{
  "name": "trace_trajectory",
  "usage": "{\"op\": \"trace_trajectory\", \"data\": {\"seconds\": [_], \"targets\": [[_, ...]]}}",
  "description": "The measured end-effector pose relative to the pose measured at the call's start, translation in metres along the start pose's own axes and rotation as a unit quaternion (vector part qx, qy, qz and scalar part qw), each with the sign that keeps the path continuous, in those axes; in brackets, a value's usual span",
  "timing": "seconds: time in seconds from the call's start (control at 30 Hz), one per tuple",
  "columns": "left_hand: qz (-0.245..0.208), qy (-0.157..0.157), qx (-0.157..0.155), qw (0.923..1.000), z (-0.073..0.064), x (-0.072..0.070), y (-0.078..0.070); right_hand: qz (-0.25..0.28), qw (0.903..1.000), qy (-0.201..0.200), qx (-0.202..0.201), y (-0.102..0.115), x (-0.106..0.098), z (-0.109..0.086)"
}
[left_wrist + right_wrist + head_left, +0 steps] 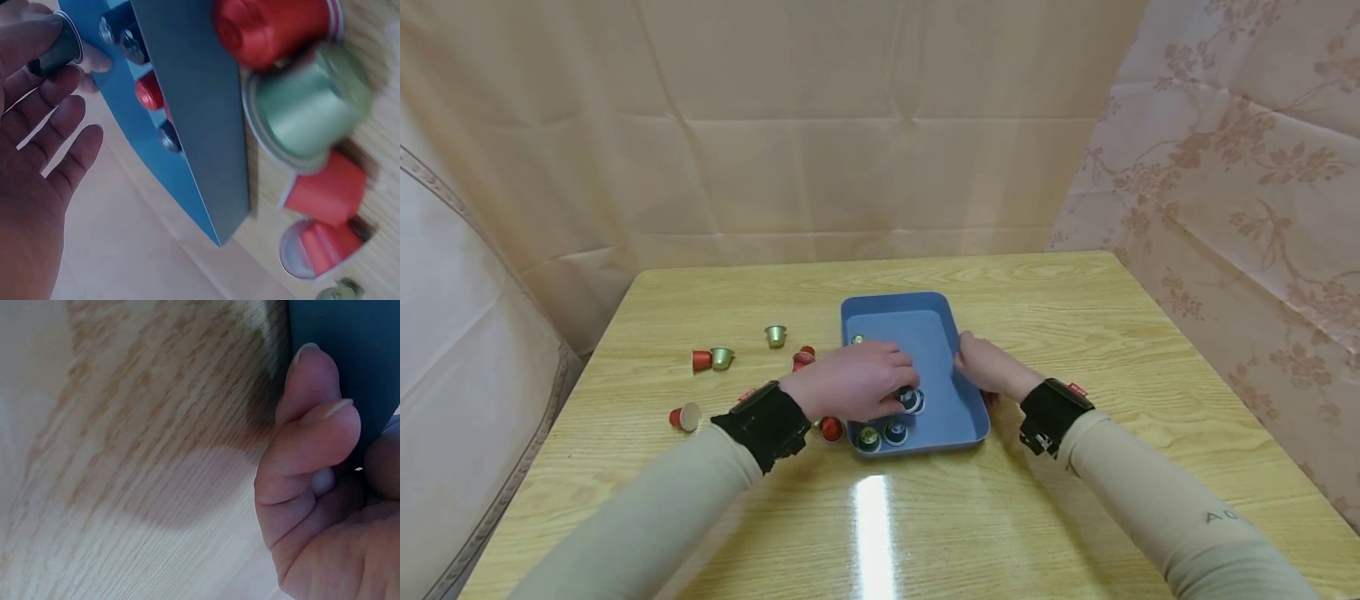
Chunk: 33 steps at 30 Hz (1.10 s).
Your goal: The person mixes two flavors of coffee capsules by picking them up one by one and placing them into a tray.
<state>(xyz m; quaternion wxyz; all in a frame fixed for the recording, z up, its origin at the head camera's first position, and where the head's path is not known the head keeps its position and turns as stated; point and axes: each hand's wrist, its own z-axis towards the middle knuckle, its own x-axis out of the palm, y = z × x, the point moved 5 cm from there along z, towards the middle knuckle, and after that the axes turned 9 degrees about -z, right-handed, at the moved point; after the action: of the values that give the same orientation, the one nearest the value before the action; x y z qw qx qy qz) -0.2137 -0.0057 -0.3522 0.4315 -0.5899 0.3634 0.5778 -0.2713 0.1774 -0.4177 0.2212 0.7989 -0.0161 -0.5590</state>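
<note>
My left hand (857, 382) reaches over the blue tray (936, 350) and pinches a dark coffee capsule (59, 47) between thumb and fingers. The other fingers of that hand are spread in the left wrist view. My right hand (992, 367) grips the tray's right side, with curled fingers (322, 440) against its outer wall. Inside the tray, a green capsule (868, 439) and a blue capsule (896, 432) stand in the near left corner. A red capsule (149, 90) lies among dark ones in the left wrist view. My left hand hides part of the tray in the head view.
Left of the tray, red and green capsules lie loose on the wooden table (1060, 317). Among them are a green capsule (776, 336), a tipped red capsule (686, 417) and a red capsule (831, 429) close to the tray wall. Beige curtain (790, 150) hangs behind.
</note>
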Motion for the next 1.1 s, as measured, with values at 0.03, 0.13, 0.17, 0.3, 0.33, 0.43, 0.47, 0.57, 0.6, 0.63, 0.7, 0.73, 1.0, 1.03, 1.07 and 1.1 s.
{"op": "trace_trajectory", "data": {"seconds": [0.03,0.13,0.17,0.3,0.33,0.43,0.47,0.57,0.6,0.63,0.7,0.73,1.0,1.03,1.07,1.1], "targets": [[-0.001,0.003,0.005,1.0,0.001,0.001,-0.002,0.001,1.0,0.001,0.003,0.0,0.0,0.0],[-0.009,0.011,0.017,0.9998,0.006,0.003,-0.007,0.003,1.0,0.004,0.007,-0.001,0.0,0.001],[-0.009,0.013,0.02,0.9997,0.007,0.004,-0.009,0.005,0.9999,0.004,0.008,-0.001,0.001,0.001],[-0.009,0.016,0.028,0.9995,0.011,0.006,-0.013,0.007,0.9999,0.003,0.007,-0.001,0.001,0.002],[-0.009,0.015,0.031,0.9994,0.011,0.006,-0.014,0.007,1.0,0.002,0.005,-0.001,0.001,0.002],[-0.013,0.013,0.044,0.9989,0.013,0.008,-0.017,0.003,1.0,0.0,0.002,-0.001,0.001,0.002],[-0.014,0.013,0.049,0.9986,0.013,0.01,-0.018,0.002,1.0,-0.001,0.001,-0.001,0.001,0.001],[-0.011,0.014,0.059,0.9981,0.015,0.014,-0.019,0.003,1.0,-0.004,-0.003,-0.001,0.0,0.001],[-0.008,0.015,0.062,0.9979,0.015,0.015,-0.02,0.004,1.0,-0.006,-0.005,-0.001,0.0,0.001],[-0.005,0.017,0.064,0.9978,0.015,0.017,-0.02,0.004,0.9999,-0.008,-0.009,-0.001,-0.001,0.001],[0.005,0.019,0.069,0.9974,0.016,0.019,-0.021,0.005,0.9999,-0.011,-0.012,-0.001,-0.001,0.001],[0.008,0.02,0.072,0.9972,0.017,0.019,-0.022,0.004,0.9998,-0.011,-0.013,-0.001,-0.001,0.001],[0.001,0.034,0.076,0.9965,0.018,0.027,-0.025,0.009,0.9998,-0.01,-0.012,0.0,-0.001,0.001],[0.004,0.036,0.076,0.9964,0.018,0.028,-0.025,0.008,0.9999,-0.01,-0.01,0.0,-0.001,0.001],[0.005,0.037,0.076,0.9964,0.018,0.029,-0.024,0.008,0.9999,-0.01,-0.009,-0.001,-0.001,0.001],[0.007,0.038,0.075,0.9964,0.018,0.029,-0.024,0.007,0.9999,-0.009,-0.008,-0.001,-0.001,0.001]]}}
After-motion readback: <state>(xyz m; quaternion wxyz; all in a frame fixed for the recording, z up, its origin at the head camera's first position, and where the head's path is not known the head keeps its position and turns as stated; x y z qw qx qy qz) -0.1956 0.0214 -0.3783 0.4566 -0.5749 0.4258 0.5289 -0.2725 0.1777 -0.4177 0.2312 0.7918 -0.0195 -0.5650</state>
